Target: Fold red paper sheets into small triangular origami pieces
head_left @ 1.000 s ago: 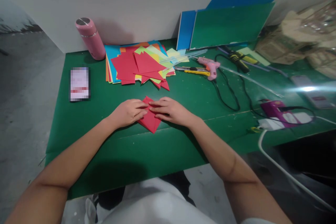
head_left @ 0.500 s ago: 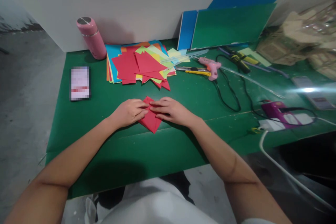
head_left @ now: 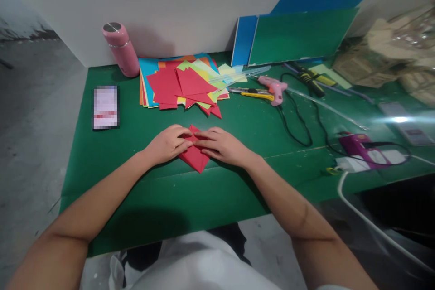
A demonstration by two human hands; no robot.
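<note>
A folded sheet of red paper [head_left: 197,158], roughly diamond-shaped with creases, lies on the green tabletop between my hands. My left hand [head_left: 169,144] grips its left edge, the fingers curled and the thumb over the paper. From the other side my right hand [head_left: 224,146] rests on it with fingers stretched out and slightly apart, tips on the upper middle. The fingers of both hands nearly meet and cover part of the folds. Behind them lies a pile of coloured paper [head_left: 165,88], with red pieces on top.
A pink bottle [head_left: 123,54] stands at back left above a blurred phone-like object [head_left: 105,108]. To the right lie a yellow utility knife [head_left: 256,94], a pink glue gun [head_left: 274,88] with its cord, glue sticks and a purple device [head_left: 362,147]. Boards [head_left: 302,38] lean on the wall.
My fingers have shifted slightly on the red paper, which stays in place. The whole view has moved a little.
</note>
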